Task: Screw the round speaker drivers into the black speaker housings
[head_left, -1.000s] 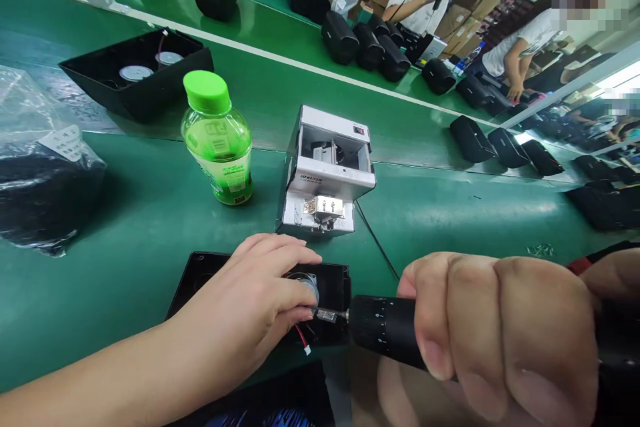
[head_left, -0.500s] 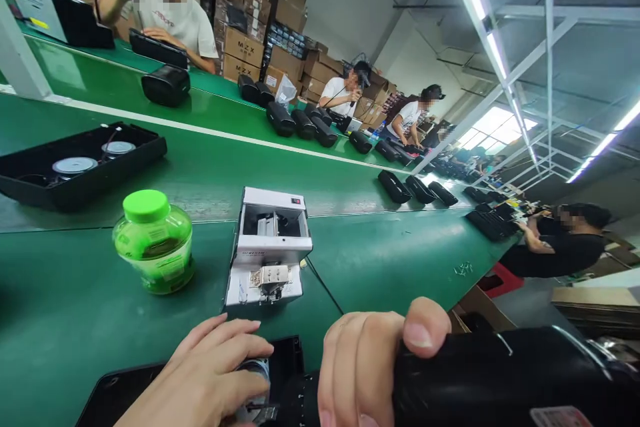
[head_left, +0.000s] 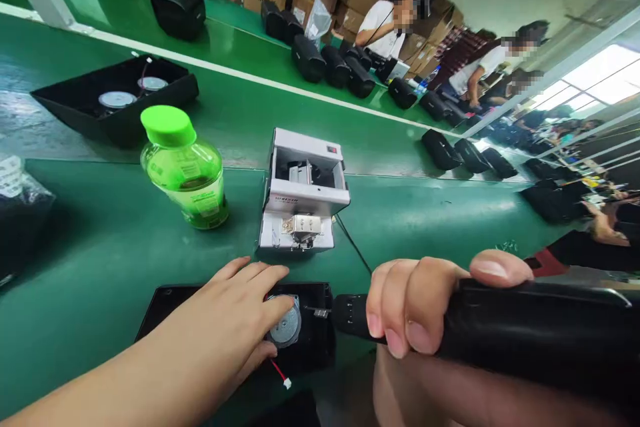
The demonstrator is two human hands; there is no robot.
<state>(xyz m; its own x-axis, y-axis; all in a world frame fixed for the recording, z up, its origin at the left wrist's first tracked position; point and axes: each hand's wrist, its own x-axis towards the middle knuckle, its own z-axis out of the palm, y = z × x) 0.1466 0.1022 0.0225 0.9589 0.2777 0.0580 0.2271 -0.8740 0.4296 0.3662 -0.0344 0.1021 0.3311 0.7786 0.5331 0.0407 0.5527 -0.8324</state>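
Note:
My right hand (head_left: 410, 310) is wrapped around a black electric screwdriver (head_left: 530, 327), held nearly level with its nose pointing left. Its thin bit (head_left: 317, 311) reaches over the right end of a black speaker housing (head_left: 320, 343) lying on the bench. Inside that housing sits a round silver speaker driver (head_left: 289, 330). My left hand (head_left: 240, 320) rests over the housing with its fingers apart, thumb and fingertips at the driver's left side. A red wire with a white connector (head_left: 287, 383) sticks out below the thumb. My palm hides the housing's left part.
Beyond my hands stands a white screw feeder (head_left: 307, 197), with a green-lidded plastic jar (head_left: 187, 173) to its left. Another open housing (head_left: 165, 103) with two drivers lies farther back. Black speakers (head_left: 443, 150) line the green bench. Several people work along it.
My view has tilted downward, so more of the housing shows. The screwdriver's bit has shifted from the near side of the speaker driver to its right. The connector has come into sight.

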